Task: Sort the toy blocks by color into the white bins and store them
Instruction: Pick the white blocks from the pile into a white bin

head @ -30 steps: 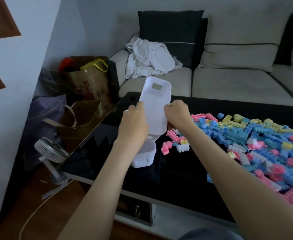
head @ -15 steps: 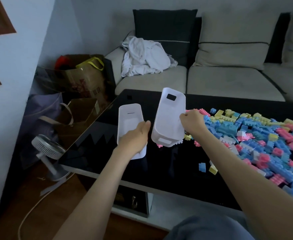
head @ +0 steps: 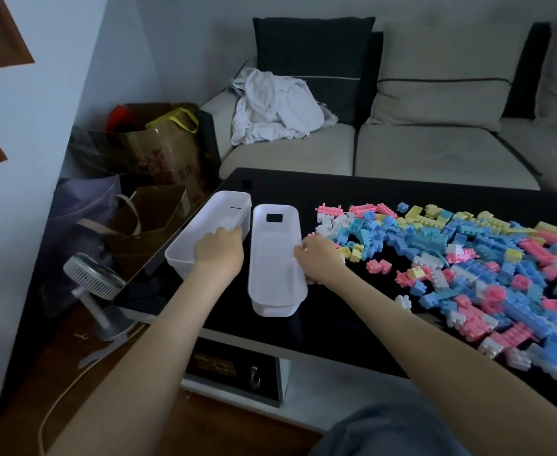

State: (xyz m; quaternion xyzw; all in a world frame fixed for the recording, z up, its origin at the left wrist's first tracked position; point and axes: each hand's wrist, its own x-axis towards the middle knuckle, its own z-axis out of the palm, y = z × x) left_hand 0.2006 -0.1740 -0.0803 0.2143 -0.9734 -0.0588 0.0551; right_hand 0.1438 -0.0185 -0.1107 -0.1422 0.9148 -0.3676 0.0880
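Observation:
Two long white bins lie side by side on the black table (head: 336,189). The left bin (head: 205,225) sits near the table's left edge, and my left hand (head: 218,250) grips its right rim. The right bin (head: 275,255) appears nested in another white bin below it; my right hand (head: 318,261) holds its right rim. Both bins look empty. A wide heap of pink, blue, yellow and white toy blocks (head: 468,258) covers the table to the right of my right hand.
A grey sofa (head: 435,149) with a crumpled white cloth (head: 274,108) stands behind the table. Paper bags (head: 158,149) and a small white fan (head: 96,278) with its cord crowd the floor to the left.
The bins were one stack held upright; I pulled them apart. Now both are down on the table, side by side, with a hand on each.

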